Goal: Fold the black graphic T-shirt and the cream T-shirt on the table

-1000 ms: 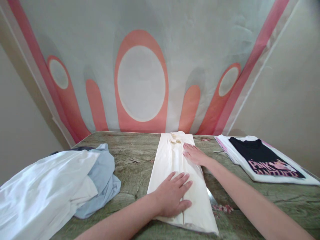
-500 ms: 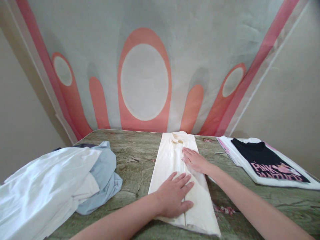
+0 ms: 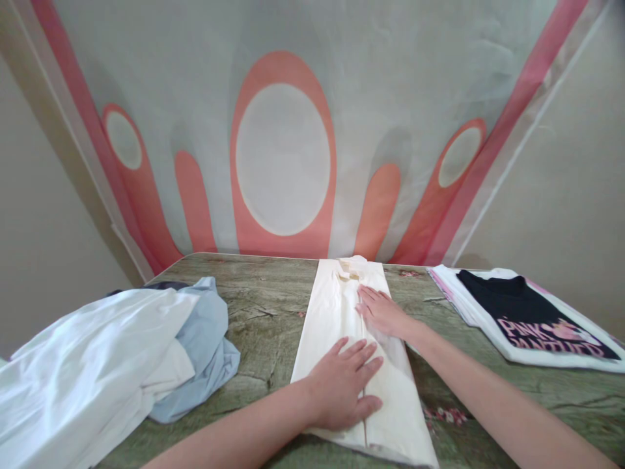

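Note:
A cream-coloured garment (image 3: 322,332), folded into a long narrow strip, lies across the middle of the table with its collar end at the far edge. My left hand (image 3: 342,384) rests flat on its lower half, fingers spread. Farther up, my right hand (image 3: 383,311) lies flat near the garment's right side, just below the collar, fingers stretched out. Between the two side folds a seam runs lengthwise, partly hidden under my left hand. Neither hand grips the cloth.
The table (image 3: 263,293) has a wood-grain cover with small flower prints. On the left lies a loose heap of white cloth (image 3: 97,352) and light blue cloth (image 3: 205,345). A black printed T-shirt (image 3: 527,316) tops a folded stack at the right. A patterned hanging (image 3: 283,156) stands behind.
Both hands stay flat on the cream garment in nearly the same places. The view has shifted very slightly.

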{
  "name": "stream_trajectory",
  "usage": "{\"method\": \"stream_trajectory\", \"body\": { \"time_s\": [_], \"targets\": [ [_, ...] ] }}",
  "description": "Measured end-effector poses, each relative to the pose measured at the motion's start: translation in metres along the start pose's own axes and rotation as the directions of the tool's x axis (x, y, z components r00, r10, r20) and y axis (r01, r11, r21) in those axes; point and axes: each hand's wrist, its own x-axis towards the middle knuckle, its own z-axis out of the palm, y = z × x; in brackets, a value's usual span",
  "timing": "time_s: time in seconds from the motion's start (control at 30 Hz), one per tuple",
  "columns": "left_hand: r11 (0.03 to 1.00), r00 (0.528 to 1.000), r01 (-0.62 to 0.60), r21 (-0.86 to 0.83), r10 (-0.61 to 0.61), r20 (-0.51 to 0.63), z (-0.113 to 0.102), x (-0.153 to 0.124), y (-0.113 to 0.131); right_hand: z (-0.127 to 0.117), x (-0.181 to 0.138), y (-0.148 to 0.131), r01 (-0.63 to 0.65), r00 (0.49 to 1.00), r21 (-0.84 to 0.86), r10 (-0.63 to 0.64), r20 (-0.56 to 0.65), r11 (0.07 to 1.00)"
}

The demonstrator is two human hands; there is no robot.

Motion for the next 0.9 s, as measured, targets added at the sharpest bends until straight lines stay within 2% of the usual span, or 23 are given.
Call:
{"method": "stream_trajectory", "body": {
  "time_s": [0.17,0.43,0.57,0.77,0.9],
  "targets": [
    [1.000,1.000,-0.002,-0.002,0.002,-0.005,0.001,0.001,0.000,-0.003,-0.001,-0.002,0.064,0.998,0.015,-0.064,0.029,0.998],
    [1.000,1.000,0.001,0.006,-0.001,0.008,-0.001,0.000,0.001,0.001,0.023,-0.001,-0.037,0.999,0.020,0.036,0.031,0.999],
    [1.000,1.000,0.003,0.007,-0.003,0.011,-0.001,0.001,0.001,0.001,0.004,-0.007,-0.010,0.999,0.034,0.008,0.042,0.999],
    [1.000,1.000,0.004,0.010,-0.004,-0.006,0.000,0.000,0.001,-0.003,-0.038,-0.015,0.149,0.988,0.062,-0.152,0.032,0.987],
    [0.999,1.000,-0.003,0.032,0.003,0.004,-0.001,0.000,0.002,-0.006,-0.036,0.003,0.063,0.997,0.035,-0.065,0.052,0.997]
  ]
}}
